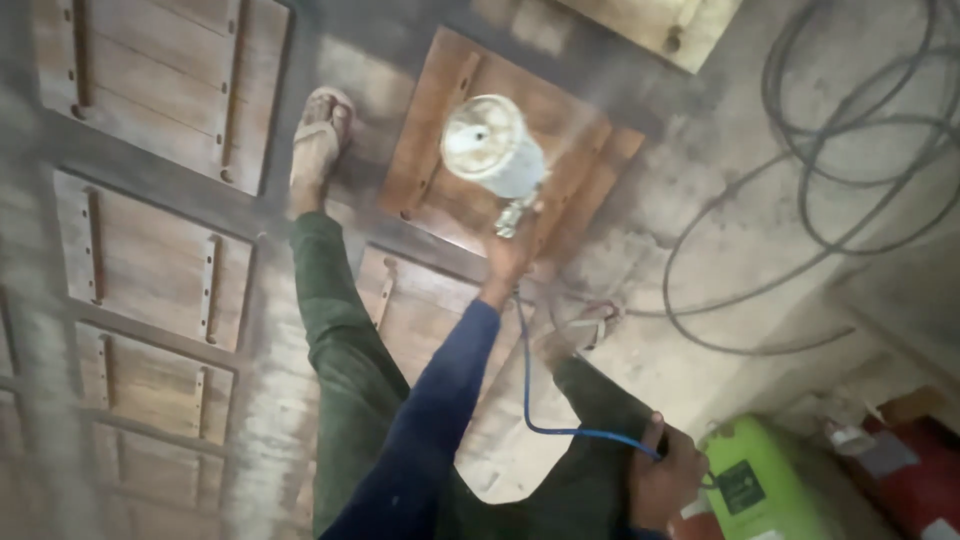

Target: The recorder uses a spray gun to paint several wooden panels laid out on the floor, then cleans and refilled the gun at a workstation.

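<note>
My left hand [508,262], on a blue-sleeved arm, grips the handle of a spray gun [512,212] topped by a white cup [492,148]. The gun points down at a brown wooden panel [440,130] lying on the floor. A thin blue hose [560,430] runs from the gun back to my right hand [665,482], which is closed around it at the lower right. My legs in dark green trousers straddle the panels, with one sandalled foot [320,130] at the upper left and the other foot [580,330] near the middle.
Several pale wooden panels [150,260] with battens lie in rows on the left. Dark cables [850,140] loop over the concrete floor at the upper right. A bright green container [770,490] and a red object [920,470] stand at the lower right.
</note>
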